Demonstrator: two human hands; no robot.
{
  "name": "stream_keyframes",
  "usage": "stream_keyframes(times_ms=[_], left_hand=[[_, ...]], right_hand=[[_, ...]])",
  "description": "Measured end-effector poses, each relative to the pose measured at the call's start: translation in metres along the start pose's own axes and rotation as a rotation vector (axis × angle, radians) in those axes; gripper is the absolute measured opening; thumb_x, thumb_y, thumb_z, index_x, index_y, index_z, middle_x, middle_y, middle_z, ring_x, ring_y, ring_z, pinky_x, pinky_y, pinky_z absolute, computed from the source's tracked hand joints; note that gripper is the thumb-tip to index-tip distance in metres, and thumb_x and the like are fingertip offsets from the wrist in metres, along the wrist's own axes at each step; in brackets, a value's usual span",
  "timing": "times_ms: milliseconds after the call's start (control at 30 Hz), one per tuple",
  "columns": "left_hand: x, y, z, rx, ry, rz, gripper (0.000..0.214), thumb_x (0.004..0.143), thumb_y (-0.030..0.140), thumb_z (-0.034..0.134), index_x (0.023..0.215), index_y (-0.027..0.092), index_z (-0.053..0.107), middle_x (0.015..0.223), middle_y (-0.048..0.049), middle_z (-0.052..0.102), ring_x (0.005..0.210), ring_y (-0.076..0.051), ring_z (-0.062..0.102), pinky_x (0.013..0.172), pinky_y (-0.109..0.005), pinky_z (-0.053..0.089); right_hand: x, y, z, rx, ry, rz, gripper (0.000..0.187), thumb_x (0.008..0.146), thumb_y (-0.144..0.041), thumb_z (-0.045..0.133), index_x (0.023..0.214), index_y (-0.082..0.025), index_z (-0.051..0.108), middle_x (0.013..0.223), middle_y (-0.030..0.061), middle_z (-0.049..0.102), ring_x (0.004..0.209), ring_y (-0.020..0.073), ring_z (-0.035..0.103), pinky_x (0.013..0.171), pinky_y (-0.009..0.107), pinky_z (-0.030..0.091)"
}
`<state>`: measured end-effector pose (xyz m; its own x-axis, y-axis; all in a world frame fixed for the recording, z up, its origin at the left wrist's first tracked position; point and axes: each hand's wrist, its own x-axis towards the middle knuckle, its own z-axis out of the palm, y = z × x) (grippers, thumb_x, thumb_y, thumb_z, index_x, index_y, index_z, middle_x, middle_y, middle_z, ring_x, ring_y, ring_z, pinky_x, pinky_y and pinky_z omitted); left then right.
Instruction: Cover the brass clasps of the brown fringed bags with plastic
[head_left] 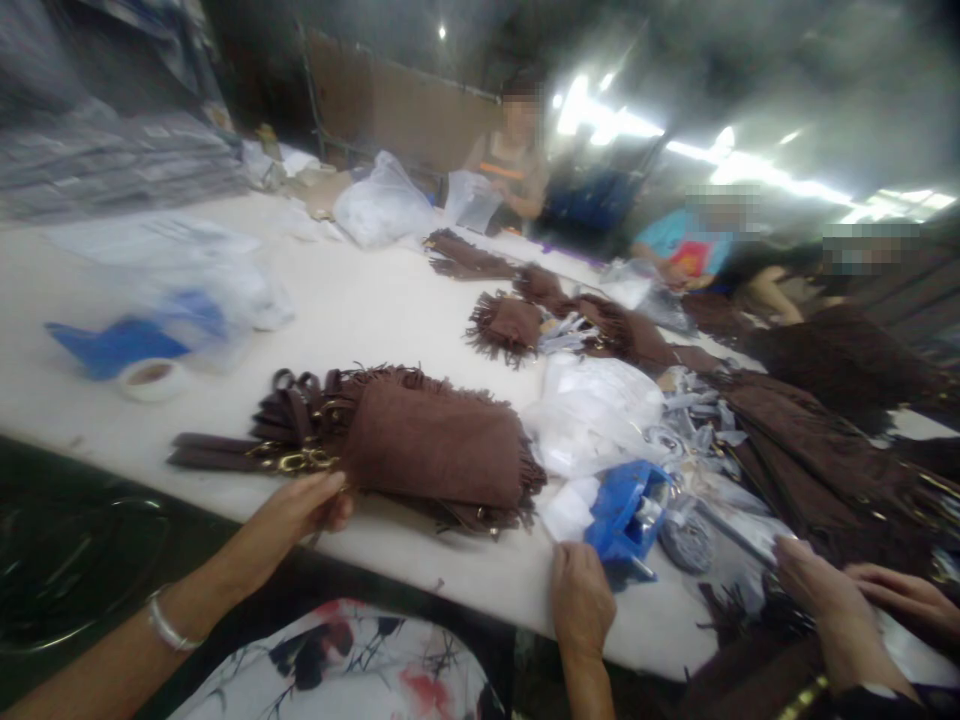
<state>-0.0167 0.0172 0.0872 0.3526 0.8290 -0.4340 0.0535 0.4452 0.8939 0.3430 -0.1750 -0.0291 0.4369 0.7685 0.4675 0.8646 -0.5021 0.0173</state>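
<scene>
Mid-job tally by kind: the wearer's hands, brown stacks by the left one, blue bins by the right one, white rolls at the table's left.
Hands: 2 (left hand, right hand)
Brown stack: 1
Blue bin: 1
White roll: 1
Total: 5

One table (360, 300) carries one roll of tape (155, 391), one blue bin (611, 520) and many brown fringed bags (435, 440), too overlapped to count. The person shows one left hand (319, 503), one right hand (583, 592) and one bracelet (171, 622). Two other hands (814, 580) and three people (514, 190) appear.
</scene>
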Motion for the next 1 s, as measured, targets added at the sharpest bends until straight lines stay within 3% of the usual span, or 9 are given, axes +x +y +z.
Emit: stream_keyframes(times_ms=[67,167,267,333,433,500,667,833,1000], left_hand=[[-0.008,-0.008,0.001,0.039,-0.029,-0.046,0.042,0.077,0.056,0.067,0.087,0.015,0.067,0.082,-0.0082,0.068,0.078,-0.023,0.063,0.075,-0.034,0.049],[-0.023,-0.033,0.007,0.106,-0.227,-0.195,0.053,0.076,0.060,0.067,0.105,0.016,0.066,0.091,-0.0108,0.071,0.084,-0.025,0.065,0.077,-0.034,0.050],[-0.032,-0.063,0.020,0.196,-0.475,-0.324,0.054,0.074,0.062,0.066,0.103,0.016,0.065,0.088,-0.0110,0.072,0.078,-0.024,0.066,0.065,-0.030,0.048],[-0.033,-0.078,0.032,0.249,-0.566,-0.330,0.049,0.074,0.059,0.068,0.100,0.018,0.065,0.087,-0.0095,0.072,0.077,-0.022,0.067,0.064,-0.029,0.046],[-0.027,-0.088,0.051,0.272,-0.590,-0.296,0.040,0.074,0.051,0.069,0.097,0.017,0.065,0.085,-0.0077,0.072,0.076,-0.021,0.066,0.068,-0.029,0.046],[-0.022,-0.089,0.062,0.285,-0.583,-0.270,0.037,0.075,0.046,0.067,0.097,0.016,0.065,0.084,-0.0069,0.072,0.076,-0.020,0.065,0.069,-0.028,0.045],[-0.016,-0.085,0.074,0.347,-0.579,-0.208,0.032,0.076,0.038,0.062,0.099,0.016,0.064,0.081,-0.0039,0.070,0.077,-0.019,0.063,0.068,-0.026,0.043],[-0.019,-0.072,0.094,0.600,-0.630,-0.001,0.028,0.083,0.038,0.055,0.099,0.018,0.067,0.081,-0.0025,0.067,0.075,-0.019,0.059,0.066,-0.026,0.042],[-0.011,-0.068,0.143,0.882,-0.679,0.397,0.026,0.087,0.028,0.051,0.107,0.021,0.065,0.097,-0.0057,0.068,0.087,-0.021,0.061,0.078,-0.028,0.046]], right_hand=[[0.000,0.001,0.001,0.006,-0.004,0.002,0.033,0.101,-0.033,0.033,0.082,-0.020,0.056,0.079,0.0058,0.057,0.078,0.0213,0.056,0.068,0.031,0.038],[-0.001,0.004,0.001,0.026,-0.022,-0.019,0.036,0.102,-0.037,0.030,0.081,-0.021,0.055,0.079,0.0059,0.058,0.078,0.0217,0.056,0.070,0.032,0.040],[-0.002,0.007,-0.005,0.081,-0.079,-0.050,0.039,0.101,-0.045,0.030,0.081,-0.022,0.055,0.080,0.0059,0.059,0.077,0.0217,0.057,0.069,0.032,0.042],[-0.002,0.009,-0.010,0.130,-0.090,-0.035,0.039,0.101,-0.047,0.031,0.086,-0.021,0.057,0.084,0.0069,0.062,0.078,0.0213,0.059,0.069,0.031,0.044],[-0.003,0.008,-0.014,0.197,-0.012,-0.022,0.038,0.101,-0.044,0.035,0.112,-0.016,0.058,0.110,0.0132,0.065,0.100,0.0245,0.061,0.085,0.035,0.046],[-0.010,0.004,-0.013,0.223,0.020,-0.079,0.047,0.099,-0.045,0.038,0.132,-0.012,0.049,0.129,0.0174,0.058,0.120,0.0287,0.053,0.097,0.040,0.043],[-0.043,-0.004,-0.006,0.206,-0.031,-0.238,0.060,0.097,-0.047,0.044,0.144,-0.010,0.038,0.138,0.0210,0.051,0.130,0.0343,0.045,0.104,0.051,0.037],[-0.067,-0.007,-0.009,0.183,-0.047,-0.199,0.059,0.097,-0.043,0.046,0.147,-0.013,0.035,0.142,0.0203,0.048,0.133,0.0351,0.043,0.106,0.054,0.033],[-0.074,-0.004,-0.011,0.183,-0.067,-0.219,0.055,0.097,-0.042,0.045,0.143,-0.012,0.042,0.144,0.0200,0.046,0.133,0.0349,0.042,0.106,0.054,0.032]])
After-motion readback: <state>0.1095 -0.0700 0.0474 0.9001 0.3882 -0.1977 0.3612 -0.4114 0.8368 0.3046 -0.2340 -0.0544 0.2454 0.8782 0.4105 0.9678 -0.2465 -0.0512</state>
